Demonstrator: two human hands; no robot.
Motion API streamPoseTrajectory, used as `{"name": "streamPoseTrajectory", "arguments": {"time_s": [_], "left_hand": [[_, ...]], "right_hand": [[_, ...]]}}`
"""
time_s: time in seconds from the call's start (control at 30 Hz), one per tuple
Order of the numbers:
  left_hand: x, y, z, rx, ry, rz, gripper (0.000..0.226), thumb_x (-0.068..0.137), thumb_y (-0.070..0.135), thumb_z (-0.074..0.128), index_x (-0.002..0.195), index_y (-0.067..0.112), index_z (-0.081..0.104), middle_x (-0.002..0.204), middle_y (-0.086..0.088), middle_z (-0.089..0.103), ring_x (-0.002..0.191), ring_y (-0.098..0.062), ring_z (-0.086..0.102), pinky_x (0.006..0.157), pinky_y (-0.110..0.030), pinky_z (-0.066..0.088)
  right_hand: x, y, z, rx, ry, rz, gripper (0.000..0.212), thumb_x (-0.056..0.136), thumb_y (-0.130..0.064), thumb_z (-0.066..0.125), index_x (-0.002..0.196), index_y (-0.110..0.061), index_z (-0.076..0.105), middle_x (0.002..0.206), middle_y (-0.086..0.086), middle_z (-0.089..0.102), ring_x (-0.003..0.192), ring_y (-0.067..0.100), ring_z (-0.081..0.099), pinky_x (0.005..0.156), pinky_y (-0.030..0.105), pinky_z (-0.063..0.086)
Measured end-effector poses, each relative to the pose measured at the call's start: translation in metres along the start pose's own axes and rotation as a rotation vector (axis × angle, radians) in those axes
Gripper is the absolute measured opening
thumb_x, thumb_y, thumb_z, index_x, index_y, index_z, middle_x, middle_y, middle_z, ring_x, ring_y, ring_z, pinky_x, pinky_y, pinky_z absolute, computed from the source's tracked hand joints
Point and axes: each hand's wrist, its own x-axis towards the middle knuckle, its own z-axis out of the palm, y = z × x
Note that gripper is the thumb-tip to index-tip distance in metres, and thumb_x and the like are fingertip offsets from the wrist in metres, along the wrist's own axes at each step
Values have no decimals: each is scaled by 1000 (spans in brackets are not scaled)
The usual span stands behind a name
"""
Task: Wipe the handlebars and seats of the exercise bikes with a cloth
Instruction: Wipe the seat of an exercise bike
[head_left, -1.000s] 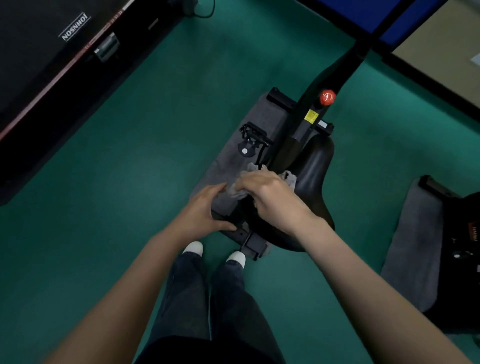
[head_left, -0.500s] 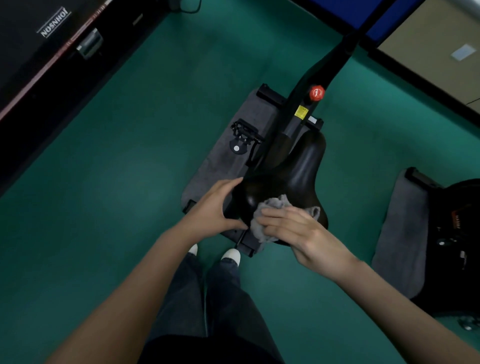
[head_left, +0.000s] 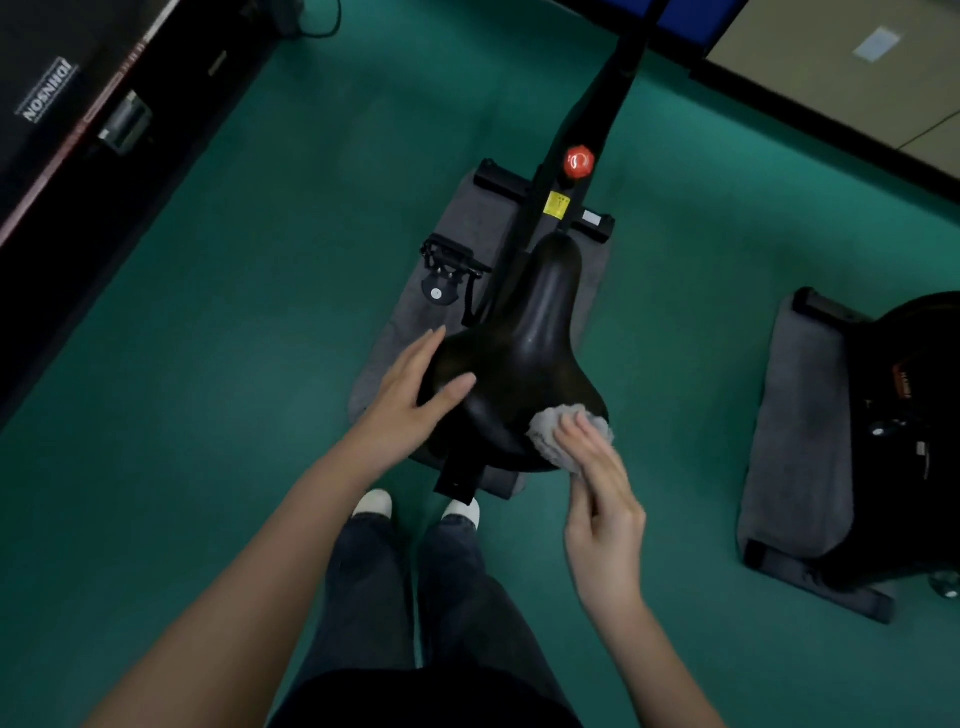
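Leftmost, a black treadmill (head_left: 78, 130) is sitting on the green floor. Next, the left hand (head_left: 410, 400) is resting flat, fingers straight, against the left rear flank of the black seat (head_left: 540, 343). At the seat's right rear edge, the right hand (head_left: 602, 499) is pressing the grey cloth (head_left: 545, 434) with straight fingers. A second bike (head_left: 904, 415) is standing far right.
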Motion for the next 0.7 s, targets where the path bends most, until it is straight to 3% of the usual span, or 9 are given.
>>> {"name": "streamPoseTrajectory", "arguments": {"time_s": [0.17,0.3,0.43,0.5,0.7], "left_hand": [[13,11,-2,56,-31,67,73,77,69,42,142,38,34,148,18,27,139,1,21,118,-31,15],[23,13,-10,117,-81,126,65,80,62,42,138,32,44,145,11,39,135,0,31,117,-29,21],[28,12,-25,92,-169,141,48,83,63,40,128,48,47,132,31,44,125,18,34,106,-11,23],[29,12,-31,99,-222,151,46,84,61,40,128,49,45,134,31,42,124,21,32,102,-3,22],[38,7,-52,76,-405,152,49,82,61,44,130,52,42,145,24,36,134,12,26,116,-26,19]], "right_hand": [[29,16,-5,205,245,257,46,92,15,41,124,-12,58,133,6,57,130,17,49,110,46,37],[47,7,18,136,290,306,40,89,16,43,120,-2,61,129,0,56,130,18,48,112,44,35],[27,-20,50,-16,417,260,43,85,18,48,120,-3,62,130,0,56,132,16,44,113,43,32],[13,-36,71,-67,469,267,44,86,18,49,122,-5,61,132,3,57,134,15,42,112,45,32],[-6,-92,138,5,575,308,49,86,16,41,126,-8,57,136,3,54,137,17,39,112,46,31]]}}
